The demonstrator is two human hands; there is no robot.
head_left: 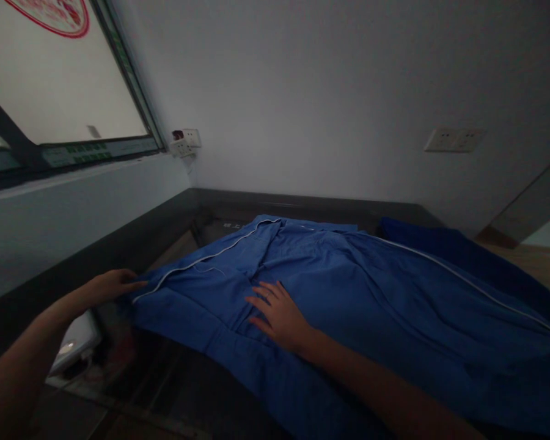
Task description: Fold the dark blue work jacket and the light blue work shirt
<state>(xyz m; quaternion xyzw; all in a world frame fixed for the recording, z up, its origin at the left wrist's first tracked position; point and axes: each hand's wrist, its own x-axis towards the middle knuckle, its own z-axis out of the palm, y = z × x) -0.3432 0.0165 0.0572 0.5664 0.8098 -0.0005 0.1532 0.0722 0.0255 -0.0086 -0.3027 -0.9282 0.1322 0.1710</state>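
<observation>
A blue jacket (330, 287) with thin white piping along its sleeves lies spread and slightly wrinkled over a dark, glossy table (174, 373). At the far left end of one sleeve, my left hand (110, 287) has its fingers closed on the fabric edge, the fingertips partly hidden in shadow. My right hand (282, 318) rests palm down on the cloth near the middle, fingers spread, a ring on one of them. My right forearm covers part of the lower fabric.
A darker blue folded cloth (440, 241) lies behind the jacket at the right. White wall sockets (453, 140) are on the back wall, with more sockets (186, 142) in the corner by the window (64, 79). A white object (76, 342) shows below my left wrist.
</observation>
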